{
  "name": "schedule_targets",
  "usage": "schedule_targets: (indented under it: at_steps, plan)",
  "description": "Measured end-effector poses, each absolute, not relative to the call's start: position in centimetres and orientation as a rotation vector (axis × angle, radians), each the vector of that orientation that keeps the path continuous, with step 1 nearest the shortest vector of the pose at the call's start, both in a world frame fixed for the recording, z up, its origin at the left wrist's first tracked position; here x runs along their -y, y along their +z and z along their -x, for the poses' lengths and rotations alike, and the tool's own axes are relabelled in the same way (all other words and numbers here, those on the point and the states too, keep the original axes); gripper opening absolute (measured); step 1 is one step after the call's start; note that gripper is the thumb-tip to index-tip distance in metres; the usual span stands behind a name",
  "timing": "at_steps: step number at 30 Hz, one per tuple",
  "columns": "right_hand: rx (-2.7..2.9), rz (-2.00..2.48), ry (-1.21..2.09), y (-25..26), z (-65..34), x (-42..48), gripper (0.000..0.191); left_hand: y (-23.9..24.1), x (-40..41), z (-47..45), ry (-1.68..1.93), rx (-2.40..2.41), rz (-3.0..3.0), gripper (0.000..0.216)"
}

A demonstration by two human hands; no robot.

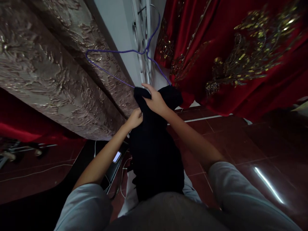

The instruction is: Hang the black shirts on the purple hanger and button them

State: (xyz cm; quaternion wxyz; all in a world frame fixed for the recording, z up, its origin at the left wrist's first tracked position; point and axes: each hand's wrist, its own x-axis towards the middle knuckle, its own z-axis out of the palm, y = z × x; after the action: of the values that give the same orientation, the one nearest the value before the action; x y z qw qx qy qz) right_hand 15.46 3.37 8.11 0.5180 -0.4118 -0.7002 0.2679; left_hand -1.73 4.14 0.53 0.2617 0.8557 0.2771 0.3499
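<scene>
A dark garment (156,147) hangs down in front of my body, its upper part partly over a purple wire hanger (120,51). The hanger's hook is up at a white metal rack (144,35); its left end sticks out bare, while its right side runs into the cloth. My left hand (135,119) is closed on the garment's left edge. Higher up, my right hand (155,99) grips the cloth near its top, thumb and fingers around a fold. The cloth is so dark that its shape and kind are hard to make out.
Pale textured curtain-like fabric (60,70) hangs at the left. Red cloth with gold sequins (231,57) hangs at the right. A lit phone (117,156) lies on a dark surface at lower left, with white cables (122,179) nearby. Red tiles (226,141) cover the floor.
</scene>
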Motion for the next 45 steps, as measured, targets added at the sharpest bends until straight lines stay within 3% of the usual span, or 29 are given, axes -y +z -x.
schedule_targets:
  at_steps: [4,8,14,17,21,26,30,34,36,41,45]
  plan:
    - [1.415,1.085,0.835,5.1,-14.6,-4.8,0.038,0.1,-3.5,3.1,0.902,-0.836,-2.294,0.026]
    - [1.260,1.047,0.924,4.6,-16.2,-3.1,0.039,-1.0,-3.9,5.6,0.534,-1.009,-2.379,0.027]
    - [1.255,1.139,0.685,5.4,-21.6,-2.5,0.027,0.4,-6.4,11.1,0.360,-1.273,-2.427,0.029]
    - [1.320,1.187,0.525,6.3,-24.3,-2.8,0.030,3.8,-6.9,13.4,0.462,-1.407,-2.499,0.031]
    - [1.384,1.253,0.424,7.6,-26.1,-3.0,0.037,9.7,-6.9,13.8,0.939,-1.505,-2.676,0.033]
    - [1.368,1.275,0.588,7.2,-24.8,-2.9,0.035,15.3,-7.7,9.4,1.274,-1.312,-2.644,0.038]
    - [1.437,1.184,0.660,6.8,-24.2,-1.3,0.028,16.3,-9.4,5.9,1.273,-1.081,-2.679,0.036]
    - [1.303,1.069,0.169,8.5,-27.1,0.6,0.041,16.3,-10.2,5.4,1.105,-1.003,-2.787,0.034]
    - [1.216,1.094,0.086,9.8,-29.4,1.1,0.042,16.5,-10.3,5.9,1.062,-0.999,-2.808,0.033]
    - [1.340,1.276,0.618,13.2,-34.0,0.3,0.032,17.4,-10.3,6.7,1.194,-1.098,-2.702,0.025]
    - [1.376,1.303,0.533,14.6,-33.7,-1.4,0.034,16.9,-9.5,5.6,1.223,-1.146,-2.550,0.031]
